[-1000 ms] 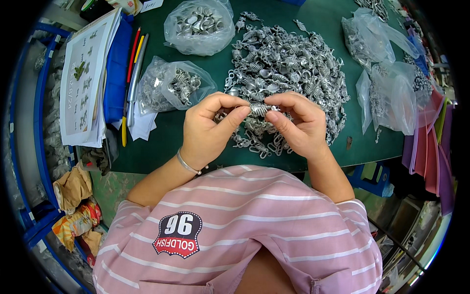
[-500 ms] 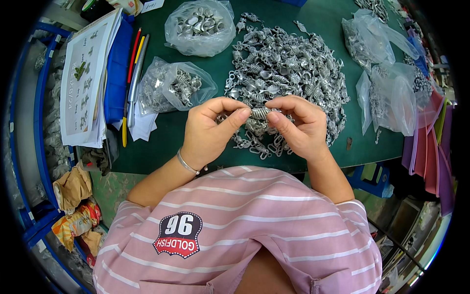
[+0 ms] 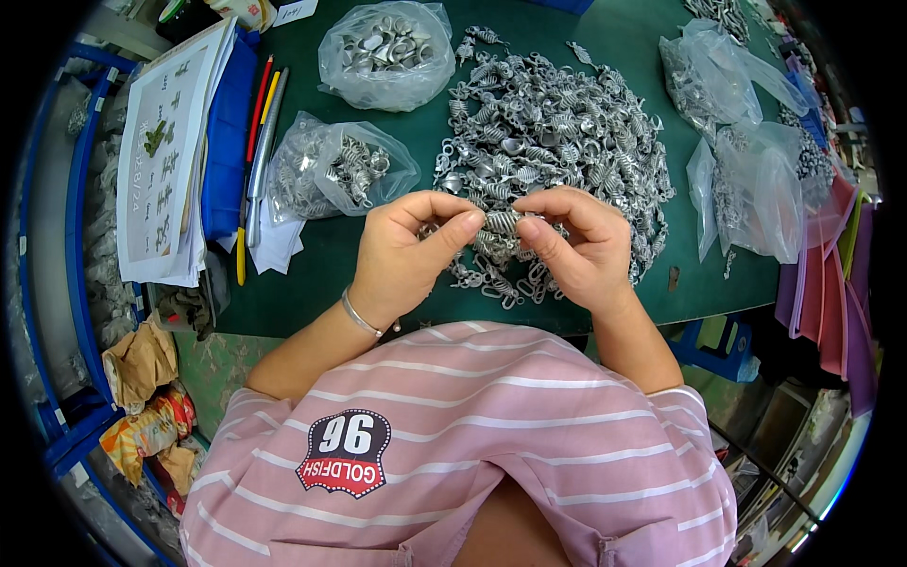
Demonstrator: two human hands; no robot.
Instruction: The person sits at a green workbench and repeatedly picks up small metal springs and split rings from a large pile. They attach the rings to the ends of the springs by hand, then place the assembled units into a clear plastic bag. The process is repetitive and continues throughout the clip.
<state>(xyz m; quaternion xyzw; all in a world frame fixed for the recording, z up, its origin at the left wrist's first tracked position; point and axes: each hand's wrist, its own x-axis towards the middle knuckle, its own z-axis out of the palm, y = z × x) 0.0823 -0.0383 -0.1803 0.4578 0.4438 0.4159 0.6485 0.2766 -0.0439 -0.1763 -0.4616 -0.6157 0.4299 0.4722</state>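
Observation:
Between my two hands is a small silvery metal piece with a ribbed, fishbone-like body (image 3: 501, 222). My left hand (image 3: 408, 244) pinches its left end between thumb and forefinger. The right end is pinched the same way by my right hand (image 3: 584, 241). Just beyond and partly beneath my fingers spreads a big heap of similar grey metal pieces (image 3: 557, 132), many ribbed, some with rings and clasp-like loops. Fingertips cover both ends of the held piece, so its full shape is hidden.
Clear plastic bags of metal parts stand at the back (image 3: 387, 94) and left (image 3: 331, 170); more bags (image 3: 756, 189) lie at right. Pens and a silver tool (image 3: 257, 180) lie beside a blue bin (image 3: 227, 142) with papers (image 3: 165, 151). Blue shelving (image 3: 71, 283) borders the left.

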